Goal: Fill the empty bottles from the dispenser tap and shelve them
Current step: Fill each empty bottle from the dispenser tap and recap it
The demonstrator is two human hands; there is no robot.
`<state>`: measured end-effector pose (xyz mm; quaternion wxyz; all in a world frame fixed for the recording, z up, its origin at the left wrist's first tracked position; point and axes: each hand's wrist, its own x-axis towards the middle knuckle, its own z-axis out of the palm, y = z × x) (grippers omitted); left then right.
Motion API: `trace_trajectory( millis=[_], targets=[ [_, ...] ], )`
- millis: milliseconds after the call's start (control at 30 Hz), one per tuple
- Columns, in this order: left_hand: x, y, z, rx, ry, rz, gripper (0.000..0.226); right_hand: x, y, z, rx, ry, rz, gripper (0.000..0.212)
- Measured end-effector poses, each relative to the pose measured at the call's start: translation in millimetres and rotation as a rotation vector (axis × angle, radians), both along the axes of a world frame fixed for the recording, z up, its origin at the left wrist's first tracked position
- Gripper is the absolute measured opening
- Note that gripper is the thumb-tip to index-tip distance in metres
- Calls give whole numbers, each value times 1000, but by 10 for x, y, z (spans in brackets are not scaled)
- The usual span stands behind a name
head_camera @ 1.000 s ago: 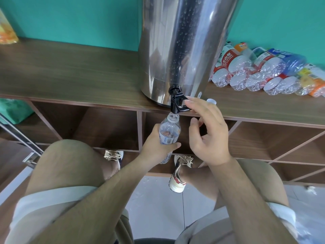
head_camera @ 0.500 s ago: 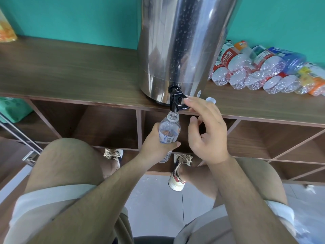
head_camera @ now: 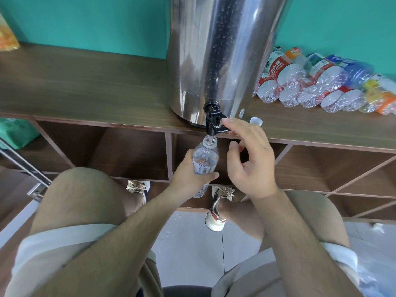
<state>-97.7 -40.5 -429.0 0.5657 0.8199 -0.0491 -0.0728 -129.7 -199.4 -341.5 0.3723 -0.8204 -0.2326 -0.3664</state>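
Head view: the left hand (head_camera: 189, 175) wraps its fingers round the uncapped bottle (head_camera: 206, 157), mouth just under the black tap (head_camera: 213, 123) at twelve o'clock, while the right hand (head_camera: 251, 161) presses the lever with its forefinger, thumb apart.

Red label on lying empty bottle (head_camera: 286, 71): "SPRING", Chinese characters above; other labels unreadable
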Motion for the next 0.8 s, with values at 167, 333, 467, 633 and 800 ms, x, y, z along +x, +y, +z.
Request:
trace_trajectory(
  millis=[167, 333, 467, 633, 800],
  targets=[
    [8, 7, -9, -2, 13, 1, 69, 1, 10, -7, 8, 2, 2, 55],
    [-3, 10, 5, -9, 16, 7, 68, -1, 7, -8, 23, 4, 10, 53],
    [-14, 17, 14, -6, 22, 11, 66, -11, 27, -38, 63, 29, 26, 53],
    [-7, 12, 11, -3, 19, 21, 66, -29, 51, -66, 89, 82, 38, 55],
    [-10, -4, 22, -12, 14, 12, 67, -33, 46, -47, 91, 77, 53, 58]
  ],
)
